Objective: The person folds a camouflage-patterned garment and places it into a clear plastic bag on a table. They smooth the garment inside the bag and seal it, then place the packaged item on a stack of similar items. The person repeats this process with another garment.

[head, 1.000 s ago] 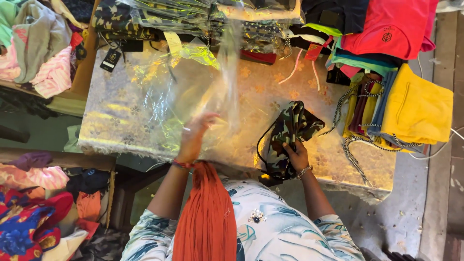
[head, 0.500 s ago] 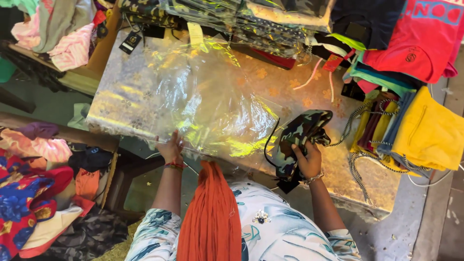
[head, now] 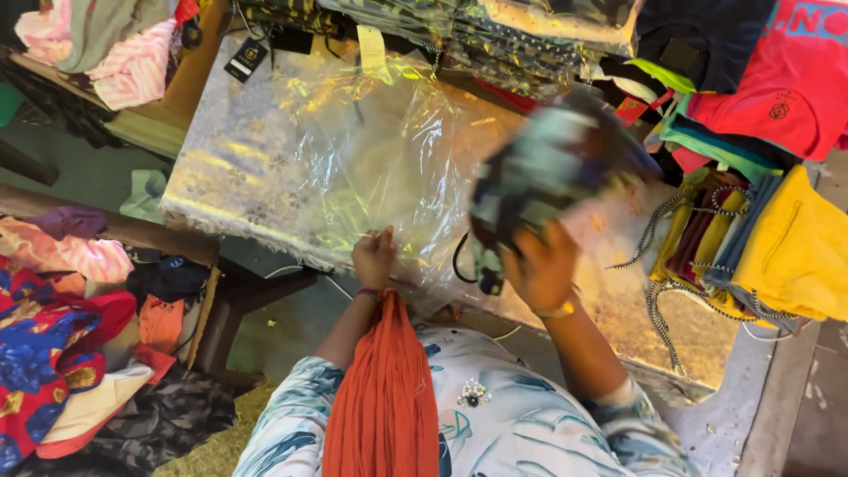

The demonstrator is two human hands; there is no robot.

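The left hand rests fingers-down on the near edge of a clear plastic bag, pinning it flat; it looks closed lightly on the film, seemingly so the bag stays put and its mouth can be reached. The right hand is clamped from below around a folded dark patterned garment, lifted off the tabletop and blurred, so its exact outline is hard to read. The hands are apart, the garment just to the right of the bag and above its right edge, as if lined up with the opening.

The bag lies spread out on the shiny covered tabletop, its long axis running away from the person toward the far side, its near edge under the left hand. The garment's bundle appears to stretch up and to the right, away from the wrist; a dark cord loops below it.

Beyond, at the far edge, sit more bagged patterned garments and a hanging tag. To the right lie stacked folded clothes, a yellow piece and a red one. To the left are heaps of mixed clothes. An orange scarf hangs down the person's front.
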